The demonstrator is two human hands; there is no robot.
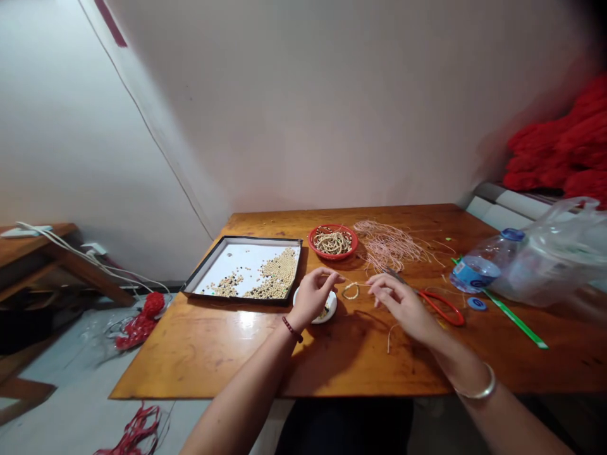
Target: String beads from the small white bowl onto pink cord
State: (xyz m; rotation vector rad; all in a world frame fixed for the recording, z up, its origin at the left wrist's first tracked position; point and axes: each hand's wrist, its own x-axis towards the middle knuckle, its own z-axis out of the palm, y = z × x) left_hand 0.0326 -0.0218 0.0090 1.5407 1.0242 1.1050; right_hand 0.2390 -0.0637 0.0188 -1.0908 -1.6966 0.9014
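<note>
A small loop of pale beads, a beaded bracelet [351, 291], hangs on its cord between my two hands, above the table. My left hand [317, 292] pinches the cord on one side, over a small white bowl [327, 315] that it partly covers. On the other side my right hand [396, 300] is closed on the cord, with a loose end dangling below it. Red-handled scissors [443, 308] lie just right of my right hand, their blades partly behind it.
A black-rimmed tray [241, 253] of loose beads lies at left. Behind my hands are a red basket [333, 256] of beaded strings and a heap of pale pink cords [391, 245]. At right are a plastic bottle [484, 265], blue cap [477, 304], green strip [519, 324] and plastic bag [559, 253].
</note>
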